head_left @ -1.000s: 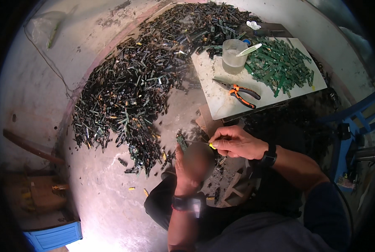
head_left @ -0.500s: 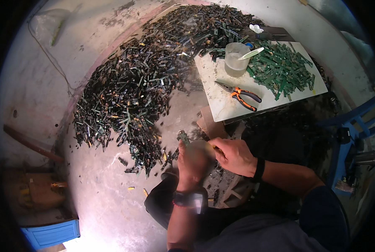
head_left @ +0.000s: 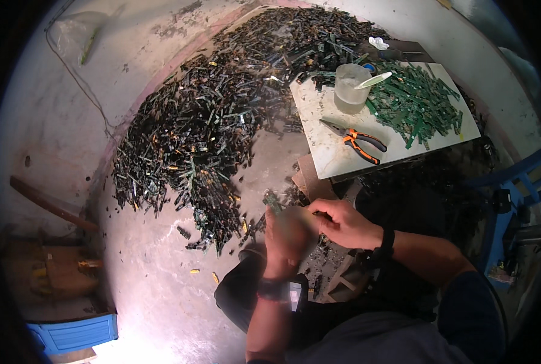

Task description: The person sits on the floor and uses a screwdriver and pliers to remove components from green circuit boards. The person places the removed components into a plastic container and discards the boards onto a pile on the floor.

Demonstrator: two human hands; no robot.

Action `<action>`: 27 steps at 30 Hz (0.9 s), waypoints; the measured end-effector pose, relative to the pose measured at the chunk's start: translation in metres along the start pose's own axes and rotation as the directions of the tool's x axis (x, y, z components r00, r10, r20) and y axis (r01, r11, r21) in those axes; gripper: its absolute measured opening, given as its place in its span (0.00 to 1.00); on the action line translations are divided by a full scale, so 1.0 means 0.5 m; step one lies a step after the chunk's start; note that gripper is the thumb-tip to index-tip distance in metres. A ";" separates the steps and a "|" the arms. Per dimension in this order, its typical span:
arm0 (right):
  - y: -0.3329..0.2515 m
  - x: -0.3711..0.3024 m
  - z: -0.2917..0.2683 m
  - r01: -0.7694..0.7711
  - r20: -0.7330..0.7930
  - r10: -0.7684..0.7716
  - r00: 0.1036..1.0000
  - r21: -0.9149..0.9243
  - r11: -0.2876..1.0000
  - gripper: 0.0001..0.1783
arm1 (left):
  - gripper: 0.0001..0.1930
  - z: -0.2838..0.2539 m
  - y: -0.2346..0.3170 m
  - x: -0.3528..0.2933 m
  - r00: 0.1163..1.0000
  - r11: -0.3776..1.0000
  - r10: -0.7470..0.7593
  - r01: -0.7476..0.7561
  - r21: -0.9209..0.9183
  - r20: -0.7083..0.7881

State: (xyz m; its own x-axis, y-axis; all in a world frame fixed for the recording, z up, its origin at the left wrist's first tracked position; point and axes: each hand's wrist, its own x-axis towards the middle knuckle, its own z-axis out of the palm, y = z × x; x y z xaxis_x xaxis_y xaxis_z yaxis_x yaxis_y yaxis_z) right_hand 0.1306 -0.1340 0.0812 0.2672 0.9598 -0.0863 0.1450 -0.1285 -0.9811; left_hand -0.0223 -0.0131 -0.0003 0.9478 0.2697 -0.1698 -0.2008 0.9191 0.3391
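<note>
My left hand (head_left: 282, 239) is raised over the floor, closed on a small green circuit board strip (head_left: 272, 201), whose end sticks up past the thumb. A blurred patch covers much of its fingers. Just to the right, my right hand (head_left: 346, 225) is closed in a pinch, its fingertips close to the left hand. What it pinches I cannot make out. Beyond the hands, pliers (head_left: 358, 142) with orange and black handles lie on a white board (head_left: 322, 151). A pile of green circuit board strips (head_left: 416, 106) covers that board's right part.
A cloudy plastic cup (head_left: 350, 91) with a pale-handled tool (head_left: 376, 79) across its rim stands on the board. A large heap of dark strips (head_left: 185, 139) spreads over the floor at left. Blue plastic stools (head_left: 495, 224) (head_left: 76, 333) stand at right and lower left.
The whole view has shifted slightly, so the scene sits a little further right. My hands stay close together in nearly the same pose, the green strip still in the left.
</note>
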 end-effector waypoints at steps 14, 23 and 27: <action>-0.021 -0.005 -0.009 -0.478 0.310 0.374 0.874 0.681 0.554 0.13 | 0.24 0.085 -0.024 0.010 0.858 0.947 0.281 -0.177 0.266 -0.430; 0.022 0.012 0.026 0.243 -0.100 -0.259 0.961 -0.143 0.959 0.11 | 0.23 0.094 -0.026 0.021 0.842 0.930 0.306 -0.164 0.328 -0.445; 0.017 -0.003 0.035 0.261 -0.115 -0.388 0.914 -0.567 0.781 0.13 | 0.22 0.105 -0.018 0.028 0.826 0.950 0.243 -0.096 0.298 -0.509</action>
State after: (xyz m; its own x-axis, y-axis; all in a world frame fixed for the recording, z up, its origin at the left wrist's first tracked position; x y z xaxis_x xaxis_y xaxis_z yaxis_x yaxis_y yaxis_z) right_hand 0.1149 -0.1322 0.0701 0.2973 0.8989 0.3219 0.7234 0.0080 -0.6903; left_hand 0.0057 -0.0328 0.0430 0.6078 0.5926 -0.5286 -0.2080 0.7612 0.6142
